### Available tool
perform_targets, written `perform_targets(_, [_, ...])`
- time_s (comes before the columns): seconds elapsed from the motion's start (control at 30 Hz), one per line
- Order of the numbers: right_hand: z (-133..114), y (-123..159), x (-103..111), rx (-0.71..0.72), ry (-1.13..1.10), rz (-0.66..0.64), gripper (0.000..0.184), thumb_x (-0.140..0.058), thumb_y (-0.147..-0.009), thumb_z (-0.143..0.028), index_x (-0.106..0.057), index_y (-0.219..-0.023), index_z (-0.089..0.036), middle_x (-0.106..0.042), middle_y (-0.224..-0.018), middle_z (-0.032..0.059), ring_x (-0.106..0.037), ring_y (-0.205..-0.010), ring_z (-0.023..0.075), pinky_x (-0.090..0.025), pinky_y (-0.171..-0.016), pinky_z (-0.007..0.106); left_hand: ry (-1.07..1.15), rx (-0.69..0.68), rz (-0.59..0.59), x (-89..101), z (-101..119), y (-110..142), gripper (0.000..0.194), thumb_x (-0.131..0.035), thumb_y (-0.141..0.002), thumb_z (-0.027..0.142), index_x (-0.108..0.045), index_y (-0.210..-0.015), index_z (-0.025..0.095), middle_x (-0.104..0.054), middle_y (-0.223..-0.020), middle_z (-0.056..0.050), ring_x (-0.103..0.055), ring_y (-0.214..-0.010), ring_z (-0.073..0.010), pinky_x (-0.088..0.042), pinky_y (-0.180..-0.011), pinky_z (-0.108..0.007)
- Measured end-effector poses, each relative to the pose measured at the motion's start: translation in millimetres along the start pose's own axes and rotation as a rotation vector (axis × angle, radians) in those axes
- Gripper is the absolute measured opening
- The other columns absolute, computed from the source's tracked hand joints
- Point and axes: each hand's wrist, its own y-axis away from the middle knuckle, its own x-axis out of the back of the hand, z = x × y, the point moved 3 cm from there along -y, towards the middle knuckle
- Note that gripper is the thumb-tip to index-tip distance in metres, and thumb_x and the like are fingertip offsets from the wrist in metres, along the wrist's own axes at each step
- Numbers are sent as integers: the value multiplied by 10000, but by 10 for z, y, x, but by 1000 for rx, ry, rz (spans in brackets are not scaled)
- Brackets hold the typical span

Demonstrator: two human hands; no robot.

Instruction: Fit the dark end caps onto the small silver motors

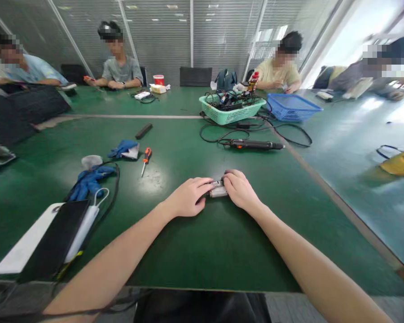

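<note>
The left hand and the right hand are on the green table, and their grip is closed from two sides on a small metal part. This part sits between the hands, near the near edge of the table, and the fingers hide some of it. To the left lie a screwdriver with orange handle and a blue glove. At the far right, a black electric screwdriver lies on its cable, and a green plastic basket stands beside a blue basket. Two co-workers sit across the table.
</note>
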Motion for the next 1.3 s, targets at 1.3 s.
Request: perform_targets(1.3, [-26,14,30,12,11,-2,385,-368,-1053,-353,-716,-991,-201,-655,-1244,150,-580,-1209,287,-434,-1096,458,62,77,90,-32,61,-74,316,-592,-936,283,-616,-1240,202,-600,-1437,-103,-586,-1297,-262,-476,-1102,-450])
